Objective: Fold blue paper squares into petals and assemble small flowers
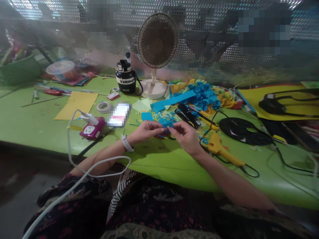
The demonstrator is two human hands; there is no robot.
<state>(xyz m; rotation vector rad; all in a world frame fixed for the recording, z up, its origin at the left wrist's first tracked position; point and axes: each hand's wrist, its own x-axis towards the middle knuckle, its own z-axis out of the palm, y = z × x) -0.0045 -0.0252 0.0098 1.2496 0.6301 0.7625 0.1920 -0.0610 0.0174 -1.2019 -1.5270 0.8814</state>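
Between my two hands, just above the green table [159, 166], is a small piece of blue paper [166, 124]. My left hand [147, 131] pinches its left side between thumb and fingers. On the other side my right hand [185, 135] grips it, thumb and fingertips pressed together. Behind the hands lie small blue and pale paper scraps [163, 116] and a flat blue paper square [147, 116]. A long blue paper strip [174, 100] rests in front of a heap of blue paper pieces [203, 94]. Black-handled tools [188, 114] lie beyond my right hand.
A yellow glue gun [223, 151] with its cord lies right of my right hand, near a black disc-shaped object [245, 131]. Leftward are a phone [119, 115], a tape roll [103, 107] and a purple power socket [92, 128]. A fan [157, 41] and black bottle [125, 78] stand behind.
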